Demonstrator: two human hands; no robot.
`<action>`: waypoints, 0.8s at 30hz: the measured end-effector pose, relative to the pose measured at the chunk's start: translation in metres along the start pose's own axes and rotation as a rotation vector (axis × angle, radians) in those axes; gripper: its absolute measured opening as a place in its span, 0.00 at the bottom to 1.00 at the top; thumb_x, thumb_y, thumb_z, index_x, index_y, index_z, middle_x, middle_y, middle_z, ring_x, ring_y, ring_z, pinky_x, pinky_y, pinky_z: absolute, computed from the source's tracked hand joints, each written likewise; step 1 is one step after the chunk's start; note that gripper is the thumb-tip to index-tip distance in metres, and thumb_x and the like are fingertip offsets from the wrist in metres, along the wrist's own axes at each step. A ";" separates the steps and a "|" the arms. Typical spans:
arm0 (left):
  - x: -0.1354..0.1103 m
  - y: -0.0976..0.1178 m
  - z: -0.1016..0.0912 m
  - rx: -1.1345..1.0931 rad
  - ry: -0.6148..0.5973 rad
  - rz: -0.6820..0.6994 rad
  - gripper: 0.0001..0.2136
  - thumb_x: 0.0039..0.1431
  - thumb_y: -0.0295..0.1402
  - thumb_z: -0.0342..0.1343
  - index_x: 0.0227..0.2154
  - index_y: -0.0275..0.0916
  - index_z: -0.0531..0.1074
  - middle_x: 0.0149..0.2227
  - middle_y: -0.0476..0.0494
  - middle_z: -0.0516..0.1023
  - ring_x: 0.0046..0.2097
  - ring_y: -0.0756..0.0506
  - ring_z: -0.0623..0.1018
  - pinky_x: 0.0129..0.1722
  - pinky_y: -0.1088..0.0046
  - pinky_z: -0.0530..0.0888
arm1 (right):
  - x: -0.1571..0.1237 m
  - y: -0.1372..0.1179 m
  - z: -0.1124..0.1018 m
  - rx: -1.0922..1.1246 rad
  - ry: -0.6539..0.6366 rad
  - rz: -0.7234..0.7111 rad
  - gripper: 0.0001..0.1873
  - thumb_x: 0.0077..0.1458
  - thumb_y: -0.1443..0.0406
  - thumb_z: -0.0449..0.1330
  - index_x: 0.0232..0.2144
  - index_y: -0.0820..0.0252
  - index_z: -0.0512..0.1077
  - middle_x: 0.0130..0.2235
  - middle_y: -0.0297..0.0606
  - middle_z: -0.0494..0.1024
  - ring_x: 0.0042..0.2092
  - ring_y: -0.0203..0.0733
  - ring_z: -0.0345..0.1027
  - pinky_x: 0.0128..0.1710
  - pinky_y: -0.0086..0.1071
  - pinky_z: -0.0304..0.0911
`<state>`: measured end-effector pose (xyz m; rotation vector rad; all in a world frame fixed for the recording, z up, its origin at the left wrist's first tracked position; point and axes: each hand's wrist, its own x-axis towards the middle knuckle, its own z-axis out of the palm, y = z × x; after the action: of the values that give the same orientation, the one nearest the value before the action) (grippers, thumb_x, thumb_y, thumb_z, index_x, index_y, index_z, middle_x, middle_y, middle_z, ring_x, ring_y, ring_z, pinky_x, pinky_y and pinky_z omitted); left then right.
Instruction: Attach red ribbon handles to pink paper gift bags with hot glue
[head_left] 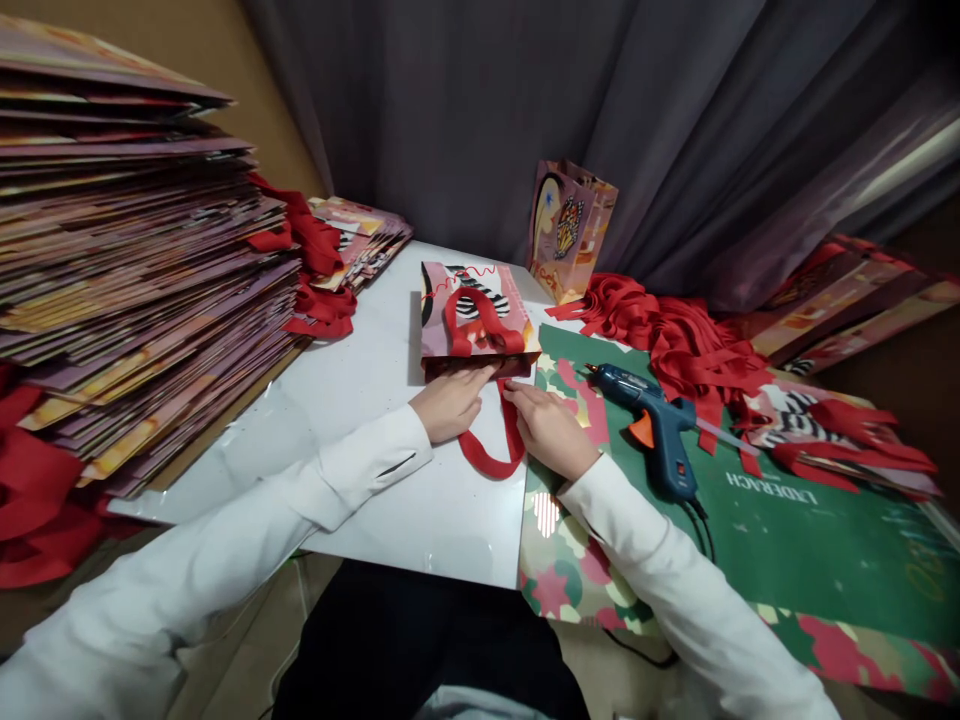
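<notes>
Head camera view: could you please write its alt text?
The left hand rests at the opening of a paper bag on a white table; the right hand touches a red ribbon loop. A glue gun lies at right, a tall bag stack at left.

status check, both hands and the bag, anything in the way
Left hand at mouth of bag. Right hand on near red handle. Bag lying down, mouth toward wearer. Glue gun off right, not blocking.

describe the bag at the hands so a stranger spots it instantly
On the white tabletop, look just beyond the left hand and right hand for the zebra-striped bag. Unlike the upright bag near the curtain, it lies down, a red ribbon loop across its face.
</notes>
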<state>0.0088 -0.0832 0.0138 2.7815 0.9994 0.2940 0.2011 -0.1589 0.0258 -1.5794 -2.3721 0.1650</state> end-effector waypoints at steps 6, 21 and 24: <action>-0.001 -0.004 0.006 -0.094 -0.002 0.018 0.27 0.60 0.29 0.43 0.63 0.27 0.54 0.63 0.32 0.64 0.63 0.41 0.66 0.61 0.63 0.64 | -0.002 0.000 0.002 -0.046 -0.008 -0.015 0.23 0.58 0.76 0.47 0.54 0.67 0.69 0.60 0.51 0.68 0.60 0.51 0.63 0.57 0.45 0.60; 0.024 0.007 0.000 0.107 -0.058 0.067 0.31 0.61 0.31 0.45 0.67 0.36 0.50 0.66 0.39 0.60 0.65 0.34 0.59 0.61 0.55 0.60 | -0.003 0.007 0.016 0.021 0.067 0.012 0.24 0.55 0.73 0.49 0.54 0.66 0.69 0.59 0.51 0.70 0.59 0.55 0.63 0.54 0.49 0.60; 0.026 0.003 0.004 0.073 -0.068 0.053 0.31 0.60 0.32 0.45 0.67 0.34 0.51 0.66 0.39 0.59 0.67 0.34 0.53 0.64 0.55 0.55 | -0.002 0.007 0.017 0.033 0.079 0.020 0.23 0.56 0.72 0.49 0.53 0.65 0.69 0.59 0.50 0.70 0.58 0.56 0.63 0.54 0.49 0.60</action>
<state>0.0312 -0.0693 0.0138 2.8664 0.9403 0.1725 0.2032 -0.1572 0.0074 -1.5652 -2.2831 0.1417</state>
